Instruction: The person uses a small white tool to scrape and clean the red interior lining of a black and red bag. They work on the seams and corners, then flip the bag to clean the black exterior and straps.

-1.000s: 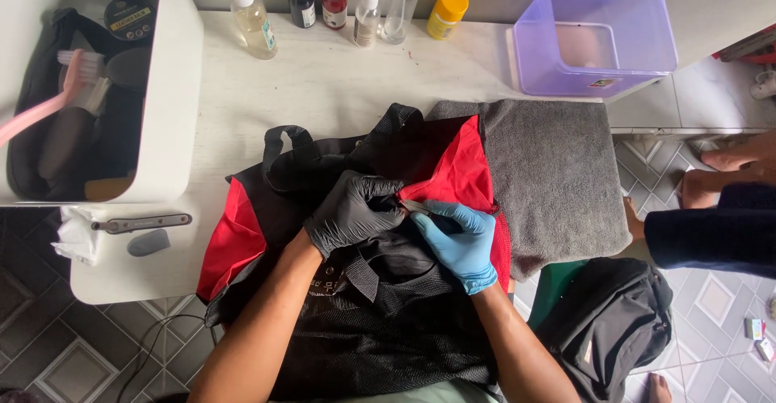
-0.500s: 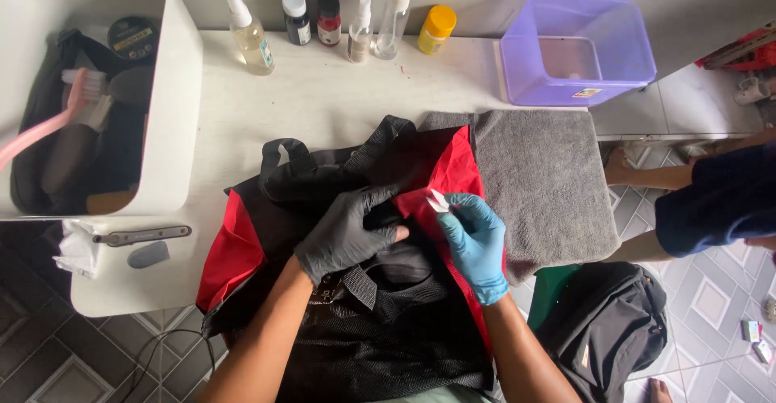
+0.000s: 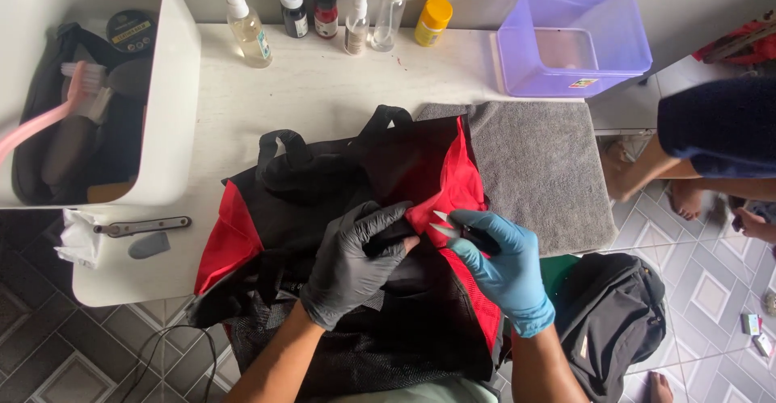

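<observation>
black and red bag (image 3: 356,209) lies across the white desk (image 3: 323,88), partly over a grey towel (image 3: 541,168). my left hand (image 3: 352,261), black glove, is closed on a fold of black fabric at the bag's middle, pinching it taut. my right hand (image 3: 501,261), blue glove, is wrapped round small scissors (image 3: 444,225); blades are parted, tips touching the red panel's edge just beside my left fingers.

how i'd do this bit well, imo:
- keep fabric stretched w/ left hand so the blades meet only the stray bit, not the panel.
- tips only, shallow bite, angled away from the seam.
- keep left fingertips clear of the points; they're v close.
- can't tell exactly what the tips are on, too small.

round about: spray bottles (image 3: 246,27) and small jars along the back wall, purple tub (image 3: 574,43) at right, white bin (image 3: 174,96) w/ brushes at left, a metal tool (image 3: 141,226) near the desk's front edge. another person's legs at far right, not mine.
</observation>
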